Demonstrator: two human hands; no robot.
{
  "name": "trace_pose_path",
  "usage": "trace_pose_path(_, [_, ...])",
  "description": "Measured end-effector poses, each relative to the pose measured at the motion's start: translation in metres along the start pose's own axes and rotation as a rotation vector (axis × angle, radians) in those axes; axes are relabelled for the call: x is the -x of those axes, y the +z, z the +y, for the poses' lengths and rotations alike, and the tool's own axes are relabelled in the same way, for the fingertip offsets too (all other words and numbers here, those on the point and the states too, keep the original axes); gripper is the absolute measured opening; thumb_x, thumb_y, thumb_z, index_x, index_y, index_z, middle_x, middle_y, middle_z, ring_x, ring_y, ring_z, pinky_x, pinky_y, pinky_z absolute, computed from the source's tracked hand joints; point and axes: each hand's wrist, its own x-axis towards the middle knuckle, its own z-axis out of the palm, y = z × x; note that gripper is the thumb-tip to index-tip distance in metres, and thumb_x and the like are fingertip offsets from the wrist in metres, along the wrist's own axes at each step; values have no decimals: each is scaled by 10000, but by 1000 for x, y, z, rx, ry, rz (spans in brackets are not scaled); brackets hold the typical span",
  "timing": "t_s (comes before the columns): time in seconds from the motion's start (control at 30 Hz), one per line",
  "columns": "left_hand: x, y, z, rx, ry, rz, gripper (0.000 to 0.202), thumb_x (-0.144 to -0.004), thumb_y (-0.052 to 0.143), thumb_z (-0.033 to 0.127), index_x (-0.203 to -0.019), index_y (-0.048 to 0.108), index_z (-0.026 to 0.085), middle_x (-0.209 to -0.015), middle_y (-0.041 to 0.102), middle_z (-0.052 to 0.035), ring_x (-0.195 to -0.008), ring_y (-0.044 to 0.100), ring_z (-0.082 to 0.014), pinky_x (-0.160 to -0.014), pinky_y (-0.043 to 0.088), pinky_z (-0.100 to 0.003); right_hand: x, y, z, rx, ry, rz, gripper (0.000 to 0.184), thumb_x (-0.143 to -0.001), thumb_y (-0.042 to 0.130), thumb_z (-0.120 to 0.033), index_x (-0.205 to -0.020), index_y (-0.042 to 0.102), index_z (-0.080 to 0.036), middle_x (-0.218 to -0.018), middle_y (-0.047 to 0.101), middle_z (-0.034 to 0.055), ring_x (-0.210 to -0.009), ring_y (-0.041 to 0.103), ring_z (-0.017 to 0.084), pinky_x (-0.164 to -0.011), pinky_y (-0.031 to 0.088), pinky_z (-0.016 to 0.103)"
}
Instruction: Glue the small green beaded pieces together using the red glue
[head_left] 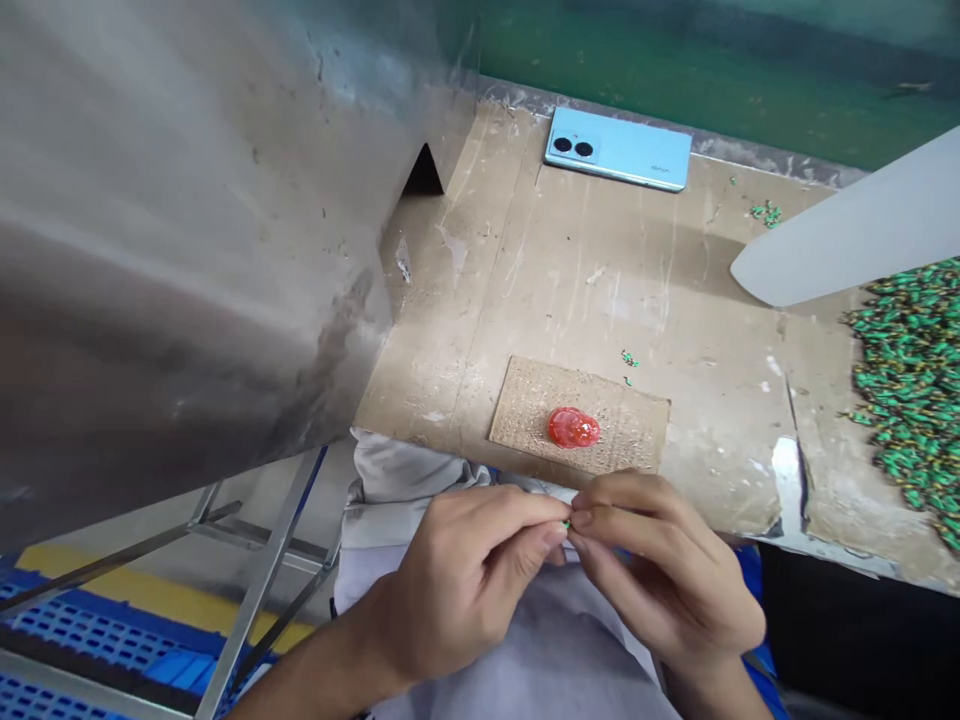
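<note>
My left hand (pixel 469 575) and my right hand (pixel 667 565) meet fingertip to fingertip in front of my lap, just off the table's near edge. Both are closed in a pinch. A speck of a small green piece (pixel 567 523) shows between their tips; the fingers cover most of it. Just beyond the hands, a piece of cardboard (pixel 517 405) lies on the table, speckled all over. On it sits a shiny, translucent red lump (pixel 574 428), roughly round.
A big heap of small green pieces (pixel 915 390) with dark and yellowish parts covers the table's right side. A few loose green pieces (pixel 628 358) lie past the cardboard. A light blue phone (pixel 637 150) lies at the back. A metal panel (pixel 225 250) stands left; a white blade-shaped object (pixel 847 230) juts in right.
</note>
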Motion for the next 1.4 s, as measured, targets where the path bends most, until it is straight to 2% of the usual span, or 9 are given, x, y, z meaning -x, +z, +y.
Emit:
trace_pose_path(0.1, [-1,0,0,-55,27,-28,200,-1013,583,65,-1069,750,160,-817,789,-51,-706,730,-168,-677,559,-249,-5,-8,1,88,-86,-87,283,-913,664,-2,-1121,696,-191,-945,745,61,-752,725,182,-627,627,321])
trace_pose_path(0.23, [-4,3,3,-126,-72,-30,166,-1013,576,105,-975,734,143,-766,760,-50,-663,716,-169,-634,551,-254,-7,-14,4,149,-72,-133,273,-919,657,-13,-1132,677,-181,-956,742,66,-777,718,185,-638,607,314])
trace_pose_path(0.33, [-7,5,2,-150,-128,28,154,-1008,583,116,-982,726,164,-780,759,-29,-667,723,-154,-619,551,-235,-11,-18,9,140,68,-27,196,-945,646,-26,-1054,655,-188,-891,692,40,-739,665,151,-613,554,276])
trace_pose_path(0.4, [-8,5,-2,-196,-102,83,168,-990,589,82,-1010,725,177,-809,764,-24,-708,736,-152,-643,559,-227,-16,-22,15,143,209,33,140,-981,638,-67,-996,643,-206,-839,643,16,-663,588,126,-552,492,257])
trace_pose_path(0.5, [-8,6,-11,-301,-24,144,231,-969,575,27,-1065,713,186,-850,753,-34,-768,749,-165,-691,577,-243,-23,-26,24,175,313,-4,125,-1019,616,-112,-965,638,-222,-830,607,8,-631,530,125,-530,452,257])
trace_pose_path(0.67, [-4,10,-23,-525,61,111,328,-959,541,-4,-1172,700,188,-980,788,-76,-819,794,-207,-732,628,-292,-33,-29,28,199,258,-114,96,-1043,597,-134,-1024,640,-218,-900,642,27,-723,600,134,-598,482,253])
trace_pose_path(0.87, [0,12,-30,-645,126,39,378,-962,539,11,-1277,677,166,-1155,815,-125,-839,830,-250,-723,684,-334,-39,-29,25,224,224,-158,81,-1052,599,-144,-1024,637,-211,-861,611,4,-674,610,113,-602,489,252])
trace_pose_path(1.07, [-1,13,-33,-694,113,11,359,-975,521,16,-1270,672,154,-1198,817,-136,-837,840,-268,-707,702,-356,-40,-29,24,243,222,-186,73,-1059,597,-156,-1039,639,-212,-867,611,1,-691,628,121,-611,487,262])
trace_pose_path(1.4, [-2,13,-30,-702,119,-3,318,-988,511,21,-1228,685,135,-1162,819,-140,-863,838,-278,-694,706,-361,-46,-28,19,303,179,-243,89,-1078,581,-194,-1009,629,-224,-841,609,-4,-670,627,143,-593,469,287])
